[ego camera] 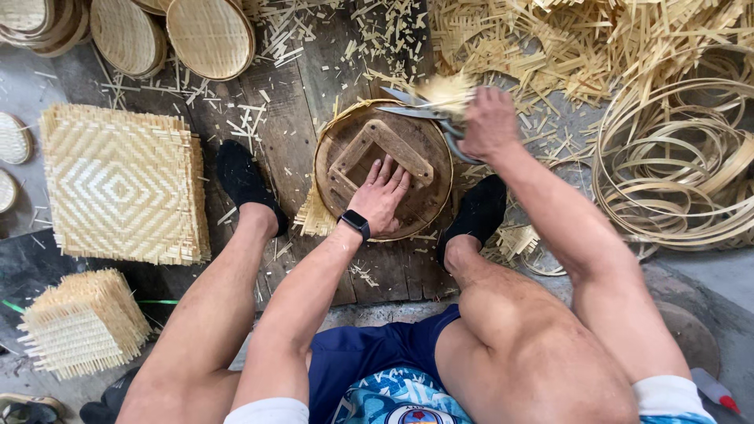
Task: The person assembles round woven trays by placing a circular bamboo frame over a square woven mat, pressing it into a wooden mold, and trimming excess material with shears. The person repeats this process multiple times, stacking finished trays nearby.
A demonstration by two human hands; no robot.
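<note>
A round wooden form (393, 169) w/ a woven bamboo mat (316, 216) beneath is seen on the plank floor (294, 86), between 2 black shoes. The mat is judged light, springy and brittle at the fringe; best pinned via the stiff form on top, not by the loose ends. The left hand (380, 193) is laid flat, fingers spread wide, pressing the form's crossbars. The right hand (488, 123) is wrapped round the handles of large shears (428, 110), blades at the far rim amid cut strips.
</note>
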